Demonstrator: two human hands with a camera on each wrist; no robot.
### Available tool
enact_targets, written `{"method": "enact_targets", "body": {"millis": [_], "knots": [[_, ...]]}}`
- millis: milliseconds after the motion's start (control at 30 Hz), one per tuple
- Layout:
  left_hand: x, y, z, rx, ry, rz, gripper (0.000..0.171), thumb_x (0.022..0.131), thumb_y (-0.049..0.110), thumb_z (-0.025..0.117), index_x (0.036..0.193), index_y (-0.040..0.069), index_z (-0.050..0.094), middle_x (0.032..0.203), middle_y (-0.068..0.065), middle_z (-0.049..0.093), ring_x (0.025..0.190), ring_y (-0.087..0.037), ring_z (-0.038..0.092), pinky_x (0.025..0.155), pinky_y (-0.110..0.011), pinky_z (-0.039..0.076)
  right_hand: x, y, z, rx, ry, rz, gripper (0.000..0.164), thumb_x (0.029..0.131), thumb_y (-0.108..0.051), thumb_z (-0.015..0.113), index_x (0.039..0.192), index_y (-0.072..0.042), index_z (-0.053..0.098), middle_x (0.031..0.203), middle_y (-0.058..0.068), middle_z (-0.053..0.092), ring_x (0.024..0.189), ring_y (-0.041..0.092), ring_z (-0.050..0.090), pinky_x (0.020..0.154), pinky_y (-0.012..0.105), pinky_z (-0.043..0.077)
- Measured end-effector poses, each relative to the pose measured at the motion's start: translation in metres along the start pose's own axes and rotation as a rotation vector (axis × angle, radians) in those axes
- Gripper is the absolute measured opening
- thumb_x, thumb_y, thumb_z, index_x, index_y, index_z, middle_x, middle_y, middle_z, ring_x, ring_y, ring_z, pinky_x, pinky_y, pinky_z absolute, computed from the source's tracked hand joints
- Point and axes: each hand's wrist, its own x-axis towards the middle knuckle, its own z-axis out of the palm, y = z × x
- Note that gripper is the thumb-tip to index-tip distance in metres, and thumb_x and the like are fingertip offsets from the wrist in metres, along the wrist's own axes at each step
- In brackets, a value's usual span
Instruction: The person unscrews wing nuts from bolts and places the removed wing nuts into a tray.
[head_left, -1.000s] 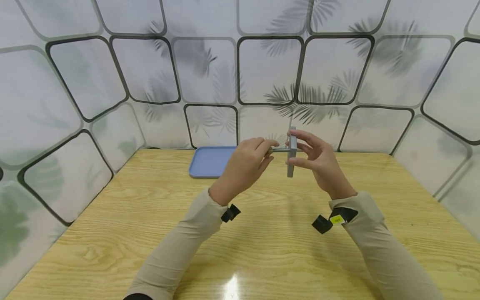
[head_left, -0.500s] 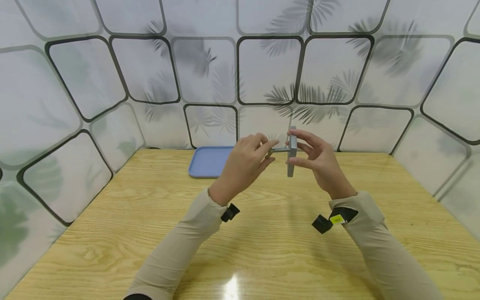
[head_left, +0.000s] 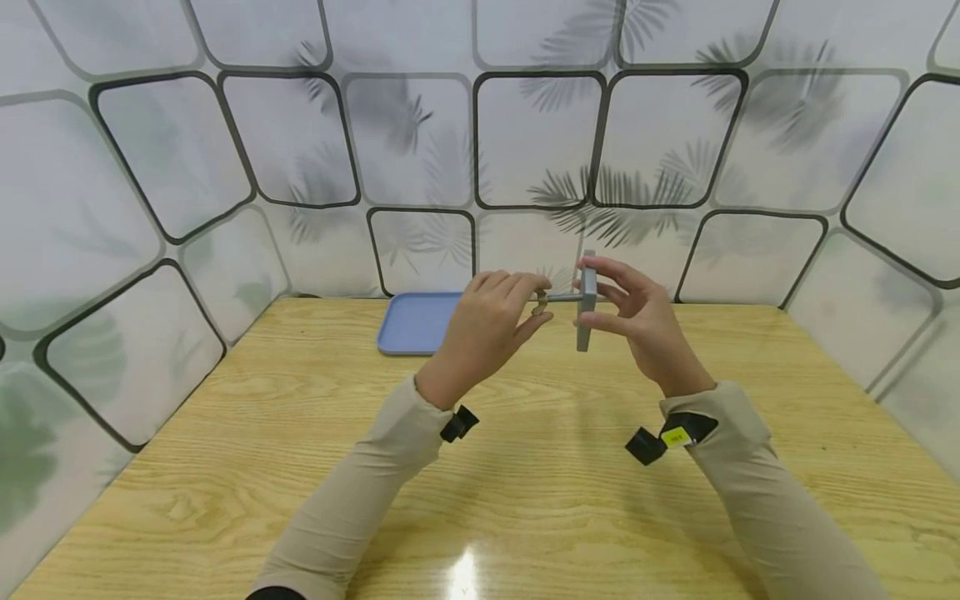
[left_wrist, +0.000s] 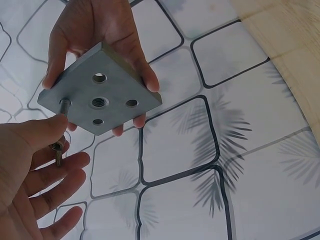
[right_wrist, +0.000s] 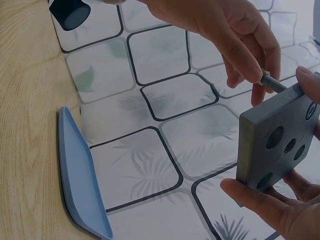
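A square grey metal plate with several round holes stands on edge in the air, held by its edges between the thumb and fingers of my right hand. From a corner hole of the plate, a threaded bolt sticks out toward my left hand. On the bolt's outer end is a small brass-coloured wing nut, which my left thumb and index finger pinch. In the left wrist view, the left thumb covers part of the bolt, and the other fingers are spread below the wing nut.
A blue tray lies at the back of the wooden table, behind the left hand. A patterned cloth surrounds the table at the back and sides. Both wrists wear black camera mounts.
The left fingers have shifted around the wing nut, so more of it shows now. The plate and right hand have moved very slightly to the right.
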Motion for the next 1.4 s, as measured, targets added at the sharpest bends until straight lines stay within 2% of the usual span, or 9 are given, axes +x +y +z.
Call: {"method": "enact_targets", "body": {"millis": [233, 433, 600, 900, 1100, 1400], "knots": [[0.0013, 0.0013, 0.0006, -0.012, -0.003, 0.015, 0.022, 0.091, 0.027, 0.062, 0.107, 0.012, 0.064, 0.102, -0.001, 0.069, 0.089, -0.017, 0.065, 0.086, -0.034, 0.049, -0.0008, 0.0004, -0.0003, 0.003, -0.002, 0.006, 0.058, 0.080, 0.004, 0.069, 0.133, -0.014, 0.053, 0.137, 0.003, 0.047, 0.116, 0.012, 0.053, 0.086, 0.024, 0.053], [0.0008, 0.0013, 0.0016, 0.011, -0.011, 0.020, 0.019, 0.092, 0.027, 0.061, 0.102, 0.013, 0.066, 0.093, 0.001, 0.070, 0.083, -0.016, 0.064, 0.084, -0.033, 0.050, -0.0012, 0.0000, 0.0003, 0.001, -0.011, 0.012, 0.058, 0.081, 0.004, 0.068, 0.133, -0.014, 0.052, 0.139, 0.004, 0.046, 0.118, 0.012, 0.053, 0.087, 0.023, 0.052], [0.0007, 0.0013, 0.0003, 0.016, -0.029, 0.017, 0.018, 0.092, 0.027, 0.060, 0.101, 0.013, 0.065, 0.091, 0.002, 0.070, 0.081, -0.015, 0.064, 0.084, -0.033, 0.050, -0.0010, 0.0002, 0.0003, 0.001, -0.021, 0.008, 0.058, 0.080, 0.005, 0.068, 0.133, -0.014, 0.052, 0.136, -0.002, 0.048, 0.118, 0.012, 0.052, 0.086, 0.024, 0.053], [0.0021, 0.0005, 0.0014, 0.003, -0.048, -0.009, 0.019, 0.090, 0.027, 0.062, 0.100, 0.011, 0.058, 0.079, 0.002, 0.068, 0.072, -0.013, 0.062, 0.083, -0.033, 0.051, -0.0010, 0.0006, 0.0006, 0.008, -0.011, 0.007, 0.059, 0.080, 0.005, 0.069, 0.133, -0.013, 0.052, 0.137, 0.000, 0.047, 0.118, 0.012, 0.053, 0.085, 0.024, 0.053], [0.0014, 0.0007, 0.0014, -0.014, -0.038, -0.007, 0.017, 0.090, 0.025, 0.062, 0.098, 0.011, 0.059, 0.084, 0.001, 0.067, 0.076, -0.014, 0.063, 0.083, -0.033, 0.051, -0.0012, -0.0002, 0.0008, 0.007, -0.012, 0.006, 0.058, 0.080, 0.004, 0.069, 0.134, -0.013, 0.052, 0.136, -0.002, 0.048, 0.118, 0.012, 0.053, 0.085, 0.023, 0.053], [0.0014, 0.0021, 0.0011, -0.079, 0.012, -0.004, 0.015, 0.089, 0.021, 0.064, 0.100, 0.010, 0.064, 0.089, -0.001, 0.066, 0.081, -0.015, 0.062, 0.083, -0.034, 0.050, -0.0013, 0.0012, 0.0006, 0.016, -0.007, -0.002, 0.058, 0.080, 0.004, 0.068, 0.134, -0.013, 0.052, 0.137, 0.003, 0.047, 0.117, 0.012, 0.054, 0.085, 0.023, 0.053]]}}
